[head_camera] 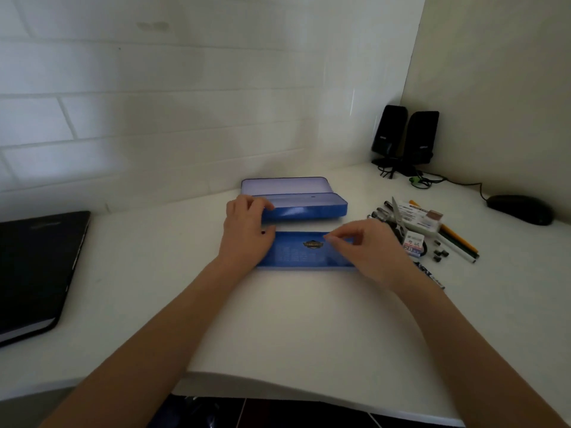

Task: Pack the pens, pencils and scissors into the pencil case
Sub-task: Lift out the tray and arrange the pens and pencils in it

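The heap of pens, pencils and scissors (pixel 414 223) lies just right of the loosely curled, empty right hand (pixel 367 251), while the left hand (pixel 247 230) grips the open blue metal pencil case (pixel 304 208).

Desk (pixel 293 329): white top, set into a room corner; curved front edge.
Rear wall (pixel 154 103): behind the desk; white brick-pattern tiles.
Side wall (pixel 500 72): right of the desk; plain, off-white.
Floor (pixel 278 412): below the desk front edge; dark tiles.
Speakers (pixel 404 134): two, black, at the desk's far right corner.
Laptop (pixel 37 273): black, closed, on the desk's left edge.
Light: dim, even.
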{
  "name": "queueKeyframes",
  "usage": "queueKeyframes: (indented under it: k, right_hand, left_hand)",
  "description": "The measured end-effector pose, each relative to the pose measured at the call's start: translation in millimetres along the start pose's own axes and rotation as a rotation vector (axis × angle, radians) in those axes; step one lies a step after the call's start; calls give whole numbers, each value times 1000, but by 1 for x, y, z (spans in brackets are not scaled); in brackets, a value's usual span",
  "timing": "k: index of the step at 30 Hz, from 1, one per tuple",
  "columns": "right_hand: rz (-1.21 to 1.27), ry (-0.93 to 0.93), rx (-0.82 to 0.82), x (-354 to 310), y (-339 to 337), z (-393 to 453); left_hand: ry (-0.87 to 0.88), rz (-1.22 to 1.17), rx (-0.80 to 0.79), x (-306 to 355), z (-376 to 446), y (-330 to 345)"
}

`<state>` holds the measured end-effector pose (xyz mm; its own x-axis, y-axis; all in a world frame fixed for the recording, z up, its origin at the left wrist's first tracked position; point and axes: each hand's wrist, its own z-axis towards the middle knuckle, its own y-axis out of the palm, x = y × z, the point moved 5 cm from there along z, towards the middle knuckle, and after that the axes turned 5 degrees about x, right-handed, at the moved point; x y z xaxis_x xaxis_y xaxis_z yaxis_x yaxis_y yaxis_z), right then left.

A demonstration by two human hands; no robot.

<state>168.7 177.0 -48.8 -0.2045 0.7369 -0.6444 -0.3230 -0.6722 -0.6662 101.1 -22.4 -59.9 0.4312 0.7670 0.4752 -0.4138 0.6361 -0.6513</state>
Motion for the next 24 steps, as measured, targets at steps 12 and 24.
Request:
queueKeyframes:
  k: [12,24]
  right_hand:
    - [-797,414,14,76,-37,20]
    - [-32,273,350,97,-74,22]
  left_hand:
    - [81,-159,-215,19,-7,15]
    - [97,-182,-241,21,-5,18]
